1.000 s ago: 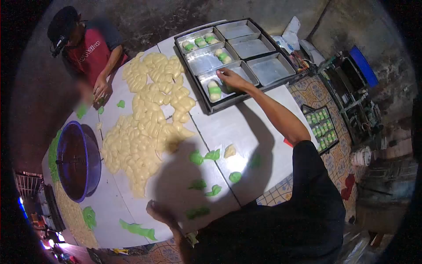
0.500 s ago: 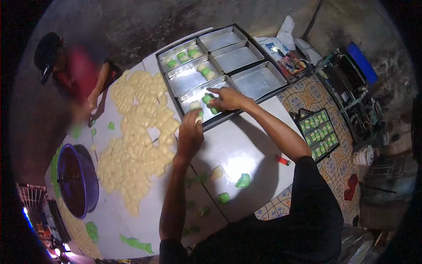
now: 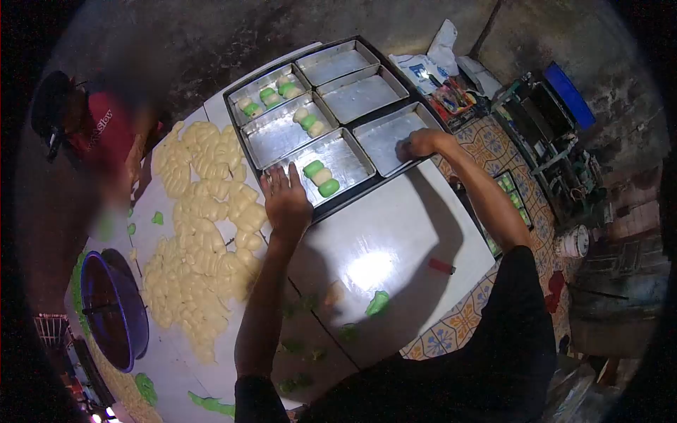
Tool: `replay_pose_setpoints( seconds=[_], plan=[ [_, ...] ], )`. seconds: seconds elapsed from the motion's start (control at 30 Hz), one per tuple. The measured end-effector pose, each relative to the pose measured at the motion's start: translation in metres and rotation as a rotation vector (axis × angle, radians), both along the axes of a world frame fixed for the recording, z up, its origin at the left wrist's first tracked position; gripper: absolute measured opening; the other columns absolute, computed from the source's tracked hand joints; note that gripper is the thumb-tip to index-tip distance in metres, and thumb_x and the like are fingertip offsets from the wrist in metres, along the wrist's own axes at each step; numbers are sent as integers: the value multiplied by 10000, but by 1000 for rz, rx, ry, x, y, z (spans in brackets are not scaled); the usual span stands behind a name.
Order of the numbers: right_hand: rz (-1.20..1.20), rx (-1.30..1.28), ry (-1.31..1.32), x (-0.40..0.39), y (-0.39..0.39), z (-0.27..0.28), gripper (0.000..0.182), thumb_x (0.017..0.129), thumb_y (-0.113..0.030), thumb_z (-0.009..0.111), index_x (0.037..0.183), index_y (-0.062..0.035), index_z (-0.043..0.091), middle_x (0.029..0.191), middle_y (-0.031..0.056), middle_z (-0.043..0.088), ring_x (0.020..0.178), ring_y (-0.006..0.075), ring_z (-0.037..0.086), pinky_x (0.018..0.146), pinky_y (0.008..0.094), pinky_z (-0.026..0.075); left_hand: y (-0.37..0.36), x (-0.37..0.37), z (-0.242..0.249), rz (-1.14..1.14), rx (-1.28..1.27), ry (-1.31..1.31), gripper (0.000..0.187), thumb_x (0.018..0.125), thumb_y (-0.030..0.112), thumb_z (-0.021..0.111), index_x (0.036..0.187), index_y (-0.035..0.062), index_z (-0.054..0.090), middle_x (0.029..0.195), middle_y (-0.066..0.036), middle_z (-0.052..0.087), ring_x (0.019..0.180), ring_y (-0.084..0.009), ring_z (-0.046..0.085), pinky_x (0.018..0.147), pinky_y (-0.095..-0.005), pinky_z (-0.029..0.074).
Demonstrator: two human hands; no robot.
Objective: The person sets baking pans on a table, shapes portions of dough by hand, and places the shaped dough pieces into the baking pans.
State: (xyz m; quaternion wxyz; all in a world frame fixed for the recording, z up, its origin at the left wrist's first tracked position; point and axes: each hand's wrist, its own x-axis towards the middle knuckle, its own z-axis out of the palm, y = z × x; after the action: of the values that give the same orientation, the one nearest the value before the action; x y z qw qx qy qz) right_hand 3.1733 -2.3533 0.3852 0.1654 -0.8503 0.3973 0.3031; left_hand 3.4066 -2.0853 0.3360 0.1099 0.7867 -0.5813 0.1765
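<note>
My left hand [image 3: 288, 208] lies with fingers stretched out and spread at the left rim of the front-left tin [image 3: 352, 182]. In that tin sits a short row of dough pieces [image 3: 321, 177], green, cream and green, side by side. Over the near part of the front-right tin [image 3: 386, 137] is my right hand [image 3: 424, 143], its fingers curled; I cannot tell what is in them. The middle-left tin [image 3: 271, 143] and the back-left tin [image 3: 259, 89] also hold green and cream dough pieces.
Many cream dough pieces [image 3: 204, 233] cover the table's left side. A purple basin [image 3: 144, 321] stands beyond them. Green dough scraps [image 3: 377, 303] and a red lighter [image 3: 442, 266] lie nearer me. Another person [image 3: 106, 130] is at the far left. A filled tray [image 3: 515, 197] sits right of the table.
Both hands have let go of the dough pieces, which now lie in a row in the front-left tin. My right hand has moved right; my left hand has opened at the rim.
</note>
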Motion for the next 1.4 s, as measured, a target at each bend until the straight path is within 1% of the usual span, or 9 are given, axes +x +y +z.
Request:
replay_pose_setpoints(
  seconds=[0.5, 0.53, 0.6, 0.7, 0.77, 1.17, 1.23, 1.3, 1.4],
  plan=[
    [-3, 956, -1293, 7, 294, 41, 565, 1013, -394, 325, 1213, 80, 559, 1225, 162, 605, 1252, 305, 476, 1085, 360, 307, 151, -58, 59, -379, -1072, 1691, 625, 991, 436, 326, 1394, -42, 318, 1405, -201, 405, 1305, -279, 387, 1093, -434, 271],
    [240, 540, -792, 27, 334, 39, 505, 997, -263, 388, 1384, 60, 374, 1422, 186, 416, 1366, 295, 313, 1140, 355, 187, 160, -72, 56, -366, -1004, 1626, 547, 1017, 353, 248, 1434, -1, 274, 1472, -134, 340, 1374, -238, 278, 1146, -378, 133],
    [59, 849, -1488, 55, 406, 26, 744, 972, -170, 410, 1466, -7, -122, 1560, 131, -118, 1434, 227, -111, 1151, 349, -54, 184, -126, 76, -223, -936, 1606, 773, 963, 576, 170, 1458, -17, 208, 1525, -138, 222, 1407, -236, 186, 1149, -388, 92],
    [-76, 787, -1428, 82, 469, -23, 669, 989, -274, 332, 1484, -32, -48, 1568, 108, -52, 1440, 230, -62, 1157, 364, -16, 251, -131, -85, -424, -741, 1522, 692, 1002, 500, 174, 1483, 4, 130, 1553, -98, 159, 1424, -187, 116, 1153, -356, 64],
    [-208, 678, -1374, 84, 512, -48, 634, 1005, -378, 254, 1502, -57, 27, 1576, 85, 14, 1447, 232, -13, 1163, 378, 23, 288, -122, 21, -122, -550, 939, 627, 1019, 457, 193, 1492, 48, 147, 1559, -116, 133, 1431, -233, 116, 1152, -368, 51],
    [-429, 636, -1411, 106, 515, -58, 572, 1005, -358, 376, 1426, 22, 302, 1468, 215, 327, 1356, 298, 314, 1109, 370, 248, 450, -137, 42, -266, -398, 1896, 708, 919, 366, 531, 1437, -28, 255, 1377, -181, 468, 1368, -256, 312, 1099, -402, 290],
    [-329, 523, -1284, 85, 514, -52, 493, 978, -307, 457, 1343, 23, 439, 1339, 230, 484, 1214, 317, 476, 1017, 414, 375, 480, -118, 32, 13, -779, 1662, 235, 852, 104, 584, 1024, -56, 573, 892, -171, 680, 901, -250, 642, 905, -369, 467],
    [297, 74, -1009, 74, 523, -65, 457, 905, -189, 574, 1323, -31, 479, 1303, 234, 497, 1194, 393, 463, 996, 438, 392, 512, -85, 7, 37, -1230, 2094, 159, 925, 154, 559, 846, 16, 562, 534, 27, 381, 435, -70, 367, 403, -246, 297],
    [565, -83, -809, 70, 552, -94, 405, 829, -146, 606, 1227, -85, 561, 1229, 193, 504, 1050, 417, 494, 904, 432, 468, 536, -57, -23, 361, -1368, 1887, 273, 959, 190, 528, 724, 51, 545, 557, 50, 353, 464, -47, 306, 431, -244, 226]
  ],
)
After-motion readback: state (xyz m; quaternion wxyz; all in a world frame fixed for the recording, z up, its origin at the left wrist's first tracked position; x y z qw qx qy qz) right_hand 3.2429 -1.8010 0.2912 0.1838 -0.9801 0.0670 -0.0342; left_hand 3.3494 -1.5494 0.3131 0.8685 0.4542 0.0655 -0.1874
